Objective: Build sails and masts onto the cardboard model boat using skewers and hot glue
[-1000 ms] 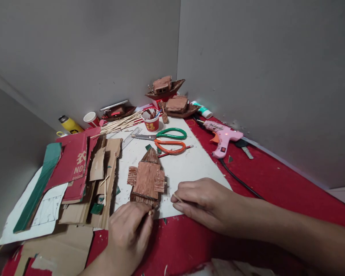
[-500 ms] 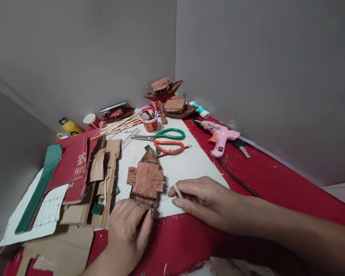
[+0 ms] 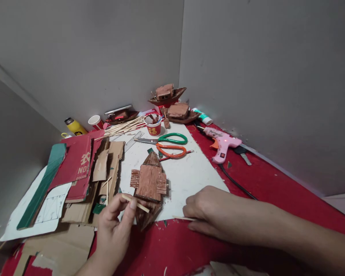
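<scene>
My left hand [image 3: 113,230] pinches a short pale wooden stick [image 3: 143,208] between thumb and finger, held above the near end of a brown model boat. The model boat [image 3: 150,180] lies on white paper, with a ridged roof in the middle and a striped flap on each side. My right hand [image 3: 211,211] is lowered at the near edge of the paper, right of the boat. Its fingers are closed on another thin pale stick [image 3: 181,218], whose tip sticks out to the left; the fingertips are partly hidden.
Scissors [image 3: 172,145] and a paint-stained paper cup [image 3: 153,128] stand beyond the boat. A pink glue gun [image 3: 224,143] with a black cord lies to the right. Cardboard pieces [image 3: 110,168] are stacked at left. Wooden sticks [image 3: 126,127] and finished-looking boats [image 3: 179,111] are at the back.
My left hand has drawn back from the boat's near end and lifted, now with a short stick in it. My right hand has turned over and lowered toward the paper's edge.
</scene>
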Demonstrator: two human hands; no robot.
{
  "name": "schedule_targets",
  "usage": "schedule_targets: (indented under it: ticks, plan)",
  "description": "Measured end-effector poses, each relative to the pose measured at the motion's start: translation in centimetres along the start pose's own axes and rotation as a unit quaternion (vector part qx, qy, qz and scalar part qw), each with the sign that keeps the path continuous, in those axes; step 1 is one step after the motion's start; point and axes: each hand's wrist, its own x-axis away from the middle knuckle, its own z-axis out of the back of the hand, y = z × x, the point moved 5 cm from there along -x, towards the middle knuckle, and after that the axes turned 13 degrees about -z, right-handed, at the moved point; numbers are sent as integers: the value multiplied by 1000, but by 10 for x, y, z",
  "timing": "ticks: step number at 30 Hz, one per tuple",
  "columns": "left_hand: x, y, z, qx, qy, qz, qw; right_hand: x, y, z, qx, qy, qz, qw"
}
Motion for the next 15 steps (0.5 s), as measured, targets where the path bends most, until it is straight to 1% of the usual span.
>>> schedule_targets:
  ticks: [3, 5, 7, 9, 12, 14, 15]
  plan:
    - [-1, -5, -5, 136, 10, 90, 987, 0, -2, 2, 12, -1, -17, 1000]
    - [-2, -5, -8, 207, 19, 118, 971, -1, -3, 5, 8, 4, -26, 1000]
    - [-4, -4, -10, 248, 23, 126, 960, -5, -3, 8, -2, 27, -30, 999]
    - [-5, -5, -10, 254, 21, 125, 959, -9, 1, 14, -25, 73, -39, 996]
    - [-7, -8, -9, 256, 6, 125, 959, -16, 16, 28, -61, 176, -84, 979]
    - [-8, -11, -9, 266, -6, 125, 956, -23, 27, 39, -42, 227, -126, 965]
    - [-9, -12, -9, 273, -10, 121, 954, -27, 32, 45, -18, 240, -146, 960]
